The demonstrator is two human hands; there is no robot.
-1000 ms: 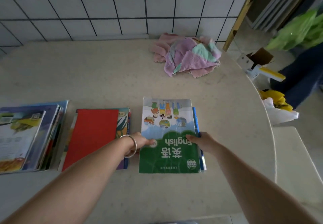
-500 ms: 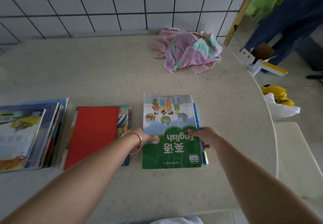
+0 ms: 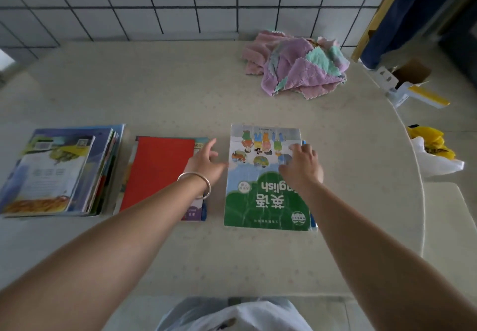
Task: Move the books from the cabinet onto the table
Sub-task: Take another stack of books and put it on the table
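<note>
A green and white English book (image 3: 258,201) lies flat on the beige table (image 3: 180,93), on top of a thin blue book whose edge shows at its right side. My right hand (image 3: 302,165) rests on its cover, fingers spread, near the right edge. My left hand (image 3: 206,163), with a silver bangle on the wrist, hovers open at the book's left edge, fingers apart. A red-covered stack of books (image 3: 160,170) lies to the left. Further left sits a taller pile of picture books (image 3: 59,170).
A heap of pink, purple and mint cloths (image 3: 296,70) lies at the back right of the table. The table's curved edge runs down the right side. Beyond it are a white and yellow box (image 3: 413,90) and a yellow and white bag (image 3: 433,152). A tiled wall stands behind.
Both hands have slid forward along the English book from its near half toward its far half. My left hand has come off the cover and spread open beside it.
</note>
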